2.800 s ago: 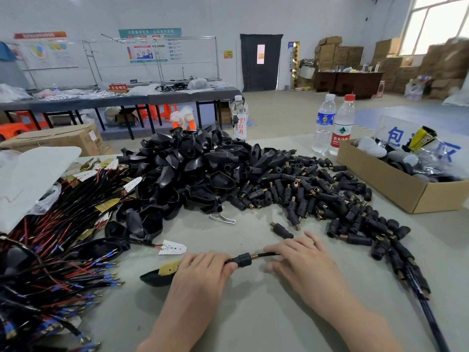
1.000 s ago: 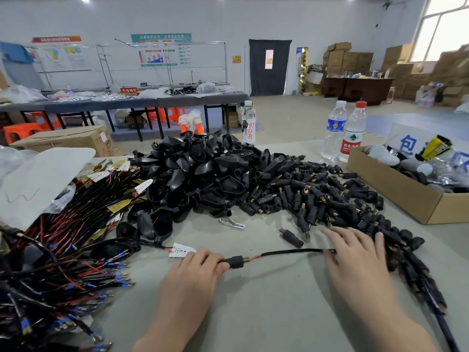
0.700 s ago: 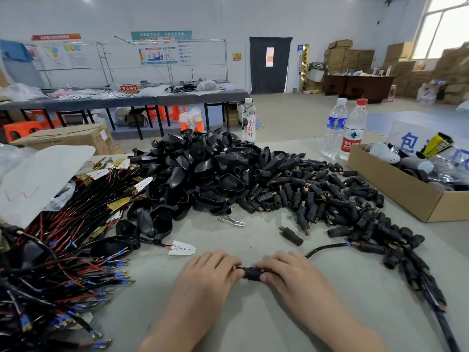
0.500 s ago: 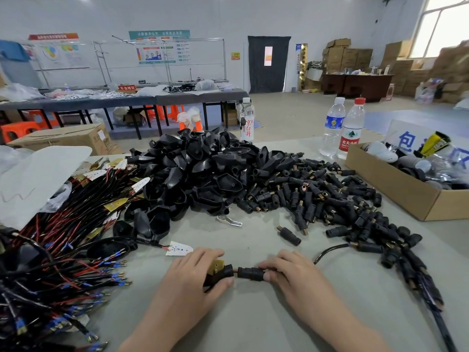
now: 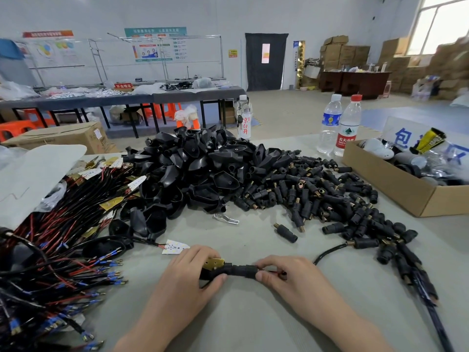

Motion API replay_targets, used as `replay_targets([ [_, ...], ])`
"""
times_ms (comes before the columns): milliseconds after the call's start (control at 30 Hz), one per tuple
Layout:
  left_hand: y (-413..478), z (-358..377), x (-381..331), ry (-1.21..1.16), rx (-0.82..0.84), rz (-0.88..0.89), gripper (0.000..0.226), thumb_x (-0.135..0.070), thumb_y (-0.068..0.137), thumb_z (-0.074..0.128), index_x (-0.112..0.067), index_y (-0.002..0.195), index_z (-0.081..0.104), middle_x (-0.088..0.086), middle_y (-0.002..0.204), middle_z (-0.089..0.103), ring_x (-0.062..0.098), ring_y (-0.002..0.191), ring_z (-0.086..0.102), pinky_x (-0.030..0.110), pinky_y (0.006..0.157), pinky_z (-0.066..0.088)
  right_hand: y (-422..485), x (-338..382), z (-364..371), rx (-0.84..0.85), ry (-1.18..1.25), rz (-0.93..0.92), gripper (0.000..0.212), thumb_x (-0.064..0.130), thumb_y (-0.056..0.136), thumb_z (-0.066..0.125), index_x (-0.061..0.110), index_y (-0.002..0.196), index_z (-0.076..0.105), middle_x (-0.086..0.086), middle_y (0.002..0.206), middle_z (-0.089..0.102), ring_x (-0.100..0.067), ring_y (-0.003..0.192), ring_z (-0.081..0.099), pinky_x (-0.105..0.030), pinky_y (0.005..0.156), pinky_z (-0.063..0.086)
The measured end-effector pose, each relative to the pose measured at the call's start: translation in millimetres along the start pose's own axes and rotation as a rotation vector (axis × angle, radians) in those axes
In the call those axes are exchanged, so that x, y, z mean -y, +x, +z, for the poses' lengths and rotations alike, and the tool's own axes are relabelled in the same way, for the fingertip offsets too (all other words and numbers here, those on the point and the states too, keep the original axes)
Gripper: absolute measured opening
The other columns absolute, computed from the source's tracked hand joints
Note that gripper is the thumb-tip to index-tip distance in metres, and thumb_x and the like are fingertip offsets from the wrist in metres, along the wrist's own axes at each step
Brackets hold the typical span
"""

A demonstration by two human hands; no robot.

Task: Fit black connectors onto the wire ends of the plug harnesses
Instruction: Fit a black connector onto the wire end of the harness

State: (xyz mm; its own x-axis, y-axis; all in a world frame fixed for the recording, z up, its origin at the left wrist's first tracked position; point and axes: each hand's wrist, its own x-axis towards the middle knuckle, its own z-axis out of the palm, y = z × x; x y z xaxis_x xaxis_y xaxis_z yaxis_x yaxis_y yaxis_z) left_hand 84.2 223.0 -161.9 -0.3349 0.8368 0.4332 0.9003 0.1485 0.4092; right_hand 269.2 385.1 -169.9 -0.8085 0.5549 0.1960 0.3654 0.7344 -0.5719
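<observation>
Two hands meet at 6 o'clock on the table (image 5: pixel 253 316): left hand (image 5: pixel 182 275) grips a plug (image 5: pixel 215 274), right hand (image 5: pixel 291 278) pinches a black connector (image 5: pixel 239 270) touching it. Bare tabletop surrounds them; wire bundle (image 5: pixel 50 250) crowds 9 o'clock, connector heap (image 5: pixel 317 194) 1 o'clock, cardboard box (image 5: pixel 396 189) 3 o'clock.

Bare table (image 5: pixel 248 235) lies between wire bundle (image 5: pixel 58 250) and connectors (image 5: pixel 317 194).
</observation>
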Motion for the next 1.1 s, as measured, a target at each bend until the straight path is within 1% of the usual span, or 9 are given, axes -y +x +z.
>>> replay_targets([
  [133,-1.0,-0.2,0.9,-0.035,0.014,0.029,0.023,-0.030,0.081,0.074,-0.033,0.097,0.057,-0.025,0.100,0.054,0.000,0.095,0.052,0.022,0.086,0.041,-1.1,1.2,-2.0,-0.010,0.042,-0.003,0.022,0.054,0.088,0.062,0.053,0.110,0.062,0.038,0.080,0.062,0.006,0.080,0.057,-0.011,0.067,0.041],
  [267,-1.2,-0.4,-0.7,-0.096,0.016,0.015,0.025,-0.026,0.082,0.077,-0.034,0.097,0.058,-0.026,0.100,0.056,-0.001,0.098,0.052,0.017,0.087,0.040,-3.7,4.0,-5.2,-0.054,0.078,-0.018,0.023,0.044,0.087,0.070,0.055,0.105,0.061,0.039,0.069,0.056,0.004,0.070,0.055,-0.010,0.063,0.040],
  [400,-1.8,1.4,-2.1,-0.157,-0.001,-0.056,0.027,-0.024,0.080,0.079,-0.036,0.095,0.060,-0.026,0.097,0.058,-0.002,0.096,0.053,0.014,0.084,0.039,-6.2,7.4,-6.4,-0.084,0.073,-0.053,0.029,0.033,0.088,0.071,0.058,0.096,0.059,0.042,0.068,0.053,0.010,0.068,0.054,-0.004,0.063,0.036],
  [467,-2.3,2.0,-2.1,-0.179,-0.010,-0.085,0.027,-0.025,0.080,0.080,-0.037,0.095,0.060,-0.026,0.099,0.058,0.000,0.096,0.054,0.014,0.083,0.040,-6.8,8.2,-5.4,-0.086,0.054,-0.064,0.032,0.031,0.089,0.069,0.059,0.096,0.055,0.040,0.071,0.053,0.006,0.068,0.053,-0.008,0.065,0.037],
  [567,-2.0,2.9,-2.4,-0.218,-0.020,-0.112,0.027,-0.025,0.080,0.080,-0.038,0.094,0.061,-0.025,0.100,0.060,0.002,0.096,0.057,0.017,0.083,0.042,-6.8,9.6,-2.4,-0.067,0.009,-0.069,0.030,0.033,0.091,0.061,0.058,0.098,0.045,0.042,0.086,0.051,0.006,0.082,0.050,-0.016,0.074,0.033],
  [667,-1.5,3.2,-1.9,-0.241,-0.040,-0.131,0.031,-0.024,0.080,0.081,-0.041,0.097,0.061,-0.025,0.103,0.061,0.002,0.098,0.058,0.014,0.083,0.042,-6.1,9.5,-0.8,-0.059,0.004,-0.057,0.030,0.037,0.092,0.057,0.061,0.097,0.040,0.041,0.095,0.050,0.012,0.094,0.045,-0.012,0.079,0.031],
  [833,-1.5,2.6,-1.4,-0.233,-0.041,-0.106,0.033,-0.022,0.080,0.081,-0.042,0.097,0.060,-0.025,0.104,0.061,0.002,0.099,0.056,0.011,0.084,0.039,-5.9,6.3,-0.7,-0.059,0.016,-0.053,0.009,0.046,0.094,0.057,0.047,0.102,0.052,0.044,0.099,0.048,0.012,0.092,0.046,-0.014,0.076,0.031],
  [933,-1.8,2.5,-1.1,-0.231,-0.047,-0.099,0.033,-0.027,0.080,0.080,-0.044,0.099,0.059,-0.025,0.104,0.061,0.002,0.099,0.056,0.012,0.084,0.040,-5.8,4.0,-1.1,-0.064,0.023,-0.076,0.012,0.048,0.096,0.056,0.041,0.105,0.057,0.048,0.097,0.047,0.012,0.088,0.047,-0.013,0.073,0.031],
  [1100,-1.4,1.8,-1.7,-0.218,-0.048,-0.080,0.034,-0.028,0.080,0.079,-0.045,0.102,0.058,-0.025,0.106,0.059,0.002,0.102,0.056,0.010,0.086,0.039,-5.5,2.0,-1.6,-0.075,0.057,-0.082,0.017,0.052,0.096,0.052,0.040,0.105,0.058,0.041,0.091,0.051,0.004,0.084,0.048,-0.012,0.070,0.032],
])
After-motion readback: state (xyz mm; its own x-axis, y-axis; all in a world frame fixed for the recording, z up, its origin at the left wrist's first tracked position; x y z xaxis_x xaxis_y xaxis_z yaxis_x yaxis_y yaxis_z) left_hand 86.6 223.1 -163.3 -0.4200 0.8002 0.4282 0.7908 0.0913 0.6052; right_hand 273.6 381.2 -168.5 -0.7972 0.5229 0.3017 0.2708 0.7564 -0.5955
